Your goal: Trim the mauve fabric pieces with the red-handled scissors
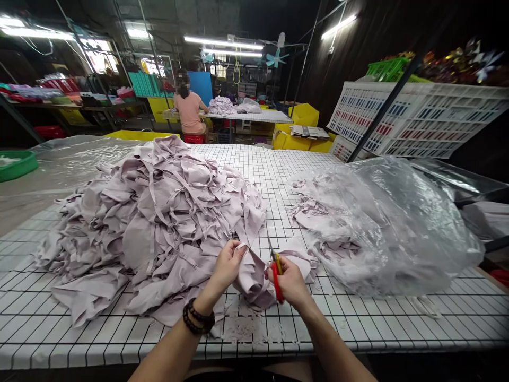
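Note:
My left hand (pixel 228 262) pinches the edge of a pale mauve fabric piece (pixel 252 276), which hangs down toward the table. In my right hand (pixel 292 284) is a pair of scissors (pixel 276 284) with red handles, the blades pointing up and away from me. The fingers of that hand also seem to touch the fabric's right side. A large heap of the same mauve fabric (pixel 159 207) rises to the left and behind my left hand. Small cloth scraps (pixel 254 326) lie scattered on the table below my hands.
A clear plastic bag (pixel 401 228) with mauve pieces lies at the right of the grid-patterned tabletop (pixel 358 323). A green basin (pixel 18 164) stands at far left. White crates (pixel 417 116) are stacked behind at right. A person (pixel 191 111) sits at another table farther back.

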The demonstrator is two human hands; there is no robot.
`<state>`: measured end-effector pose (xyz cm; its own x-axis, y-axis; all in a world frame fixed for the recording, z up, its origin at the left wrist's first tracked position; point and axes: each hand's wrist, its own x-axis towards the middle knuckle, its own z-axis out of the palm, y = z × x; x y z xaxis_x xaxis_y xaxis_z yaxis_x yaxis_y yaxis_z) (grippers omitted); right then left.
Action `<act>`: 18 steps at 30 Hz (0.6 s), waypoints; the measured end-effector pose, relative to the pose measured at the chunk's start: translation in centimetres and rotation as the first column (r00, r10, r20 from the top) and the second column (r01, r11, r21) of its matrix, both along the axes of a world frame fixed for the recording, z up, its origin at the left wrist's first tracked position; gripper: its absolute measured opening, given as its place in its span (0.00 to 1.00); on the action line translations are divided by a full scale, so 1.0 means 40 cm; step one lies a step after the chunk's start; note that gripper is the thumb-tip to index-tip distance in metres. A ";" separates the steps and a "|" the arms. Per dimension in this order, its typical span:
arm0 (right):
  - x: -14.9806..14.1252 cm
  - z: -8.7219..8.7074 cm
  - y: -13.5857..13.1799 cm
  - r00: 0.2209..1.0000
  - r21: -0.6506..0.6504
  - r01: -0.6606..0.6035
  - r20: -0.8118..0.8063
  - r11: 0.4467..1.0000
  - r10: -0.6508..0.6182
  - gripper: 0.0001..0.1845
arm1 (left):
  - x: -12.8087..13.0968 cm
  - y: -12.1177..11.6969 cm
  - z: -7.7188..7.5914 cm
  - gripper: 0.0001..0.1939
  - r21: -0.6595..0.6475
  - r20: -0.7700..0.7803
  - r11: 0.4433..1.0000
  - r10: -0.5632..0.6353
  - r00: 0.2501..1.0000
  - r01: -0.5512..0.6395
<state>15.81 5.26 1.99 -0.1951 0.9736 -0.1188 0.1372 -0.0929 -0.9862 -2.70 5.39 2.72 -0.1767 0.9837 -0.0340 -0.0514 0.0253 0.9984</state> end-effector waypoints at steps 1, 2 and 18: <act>0.022 0.012 0.003 0.999 -0.024 -0.017 -0.048 1.000 0.016 0.11 | -0.010 0.011 0.034 0.15 0.017 -0.050 0.999 -0.045 0.998 0.046; 0.046 0.028 0.003 0.994 -0.052 -0.039 -0.105 0.998 0.034 0.12 | -0.020 0.025 0.073 0.14 0.044 -0.132 0.993 -0.102 0.986 0.109; 0.127 -0.023 -0.130 0.794 -0.455 0.079 -0.510 0.887 -0.332 0.15 | 0.197 0.133 0.115 0.14 0.187 -0.742 0.861 -0.191 0.642 0.473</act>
<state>20.87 0.04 1.08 -0.1495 0.8904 -0.4299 -0.4932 -0.4440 -0.7481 5.17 10.71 7.32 0.3317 0.8965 0.2935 0.5812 -0.4393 0.6850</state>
